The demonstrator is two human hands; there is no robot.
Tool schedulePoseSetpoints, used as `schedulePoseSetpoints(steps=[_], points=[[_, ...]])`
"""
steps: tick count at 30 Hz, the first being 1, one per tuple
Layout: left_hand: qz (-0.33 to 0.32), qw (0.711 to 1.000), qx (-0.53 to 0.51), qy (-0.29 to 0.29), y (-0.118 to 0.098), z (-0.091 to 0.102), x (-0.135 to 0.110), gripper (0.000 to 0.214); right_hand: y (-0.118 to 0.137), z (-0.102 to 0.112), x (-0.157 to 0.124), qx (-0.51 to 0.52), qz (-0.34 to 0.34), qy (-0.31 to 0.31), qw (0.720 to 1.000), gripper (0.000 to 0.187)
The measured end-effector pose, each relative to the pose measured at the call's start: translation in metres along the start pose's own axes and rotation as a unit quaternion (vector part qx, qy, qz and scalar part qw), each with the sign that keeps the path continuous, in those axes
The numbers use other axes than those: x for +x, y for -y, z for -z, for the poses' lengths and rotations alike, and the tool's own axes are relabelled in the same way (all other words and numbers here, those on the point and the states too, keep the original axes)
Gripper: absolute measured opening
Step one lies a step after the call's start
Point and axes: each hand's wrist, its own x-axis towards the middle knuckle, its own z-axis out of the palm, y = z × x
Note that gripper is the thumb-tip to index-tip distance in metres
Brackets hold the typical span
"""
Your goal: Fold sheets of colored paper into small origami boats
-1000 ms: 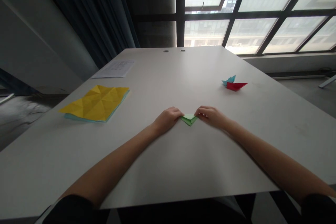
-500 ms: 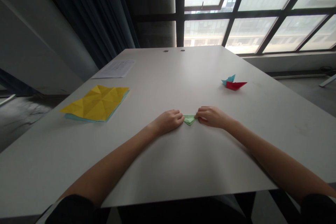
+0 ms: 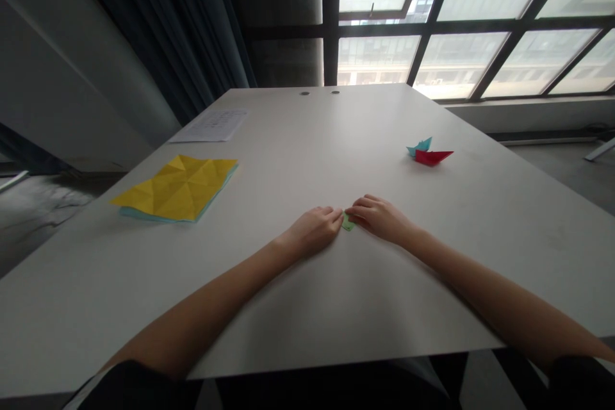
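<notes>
A small piece of folded light-green paper [image 3: 347, 225] lies on the white table in front of me, mostly covered by my fingers. My left hand [image 3: 317, 228] grips its left side, fingers closed together. From the right, my right hand [image 3: 377, 218] pinches the paper's upper right part between thumb and fingers. The two hands almost meet over it, and only a narrow green patch shows between them.
On the left of the white table [image 3: 298, 160] lie creased yellow paper [image 3: 185, 187] over blue paper [image 3: 158, 216] and a printed sheet [image 3: 211, 126]. A red paper boat [image 3: 434, 157] and a blue paper boat [image 3: 419, 147] sit at the right.
Both hands have come closer together over the green paper. My right hand has moved left across it, so less of the green shows.
</notes>
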Motion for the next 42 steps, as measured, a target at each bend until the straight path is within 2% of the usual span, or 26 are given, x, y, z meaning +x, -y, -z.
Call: schedulePoseSetpoints(steps=[4,9,13,23,27,32,37,39,42], points=[[0.027,1.0,-0.002,0.0,-0.008,-0.004,-0.004,0.034,0.003,0.002,0.0,-0.015,-0.014,0.016,1.0,0.025],[0.064,0.996,-0.01,0.059,-0.013,0.002,-0.009,0.039,0.004,0.007,-0.001,-0.053,-0.044,0.048,0.997,0.026],[0.072,0.991,-0.037,0.11,-0.01,0.009,-0.01,0.04,0.0,0.012,-0.001,-0.041,-0.061,0.074,0.995,0.024],[0.087,0.98,-0.093,0.156,-0.011,0.014,-0.012,0.043,0.005,0.021,0.0,-0.044,-0.126,0.117,0.984,0.018],[0.104,0.973,-0.119,0.166,-0.011,0.016,-0.012,0.044,-0.001,0.027,-0.003,0.005,-0.182,0.146,0.972,0.018],[0.128,0.958,-0.163,0.199,-0.01,0.02,-0.011,0.046,-0.022,0.034,-0.006,0.148,-0.143,0.187,0.961,0.023],[0.129,0.958,-0.154,0.205,-0.011,0.02,-0.01,0.048,-0.032,0.037,-0.009,0.222,-0.164,0.214,0.937,0.03],[0.123,0.96,-0.147,0.203,-0.012,0.02,-0.01,0.048,-0.032,0.036,-0.009,0.229,-0.162,0.209,0.937,0.031],[0.116,0.966,-0.128,0.193,-0.013,0.02,-0.009,0.048,-0.029,0.03,-0.008,0.195,-0.149,0.163,0.955,0.027]])
